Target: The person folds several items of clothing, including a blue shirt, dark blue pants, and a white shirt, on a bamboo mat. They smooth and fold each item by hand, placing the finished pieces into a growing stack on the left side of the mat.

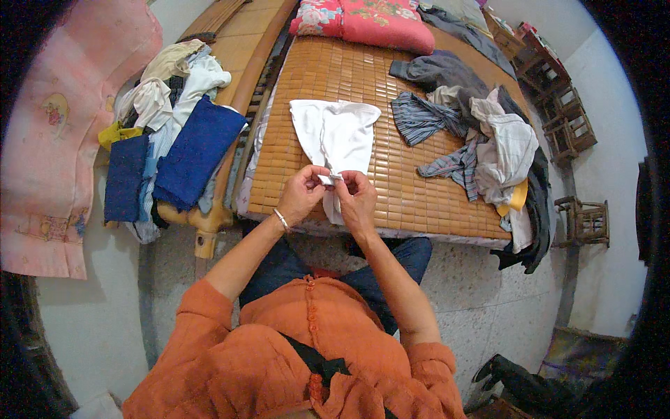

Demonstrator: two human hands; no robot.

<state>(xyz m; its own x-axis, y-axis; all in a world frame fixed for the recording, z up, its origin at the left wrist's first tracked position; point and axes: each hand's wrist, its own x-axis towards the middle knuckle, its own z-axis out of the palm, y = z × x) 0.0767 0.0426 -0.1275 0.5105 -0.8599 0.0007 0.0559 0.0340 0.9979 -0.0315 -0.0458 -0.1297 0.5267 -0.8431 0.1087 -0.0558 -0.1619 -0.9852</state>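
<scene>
A white cloth garment lies on the brown bamboo mat in front of me, its wide part spread away from me. Close to the mat's front edge, its narrow end is gathered between my hands. My left hand, with a bangle at the wrist, pinches the fabric from the left. Opposite it, my right hand pinches the same bunched spot, fingertips almost touching the left ones. A bit of white cloth hangs below the fingers toward the edge. What exactly the fingertips grip there is too small to tell.
Left of the mat, folded dark blue cloths and other clothes are piled on a wooden bench. A loose heap of clothes covers the mat's right side. At the far end lies a pink floral quilt. Wooden stools stand along the right wall.
</scene>
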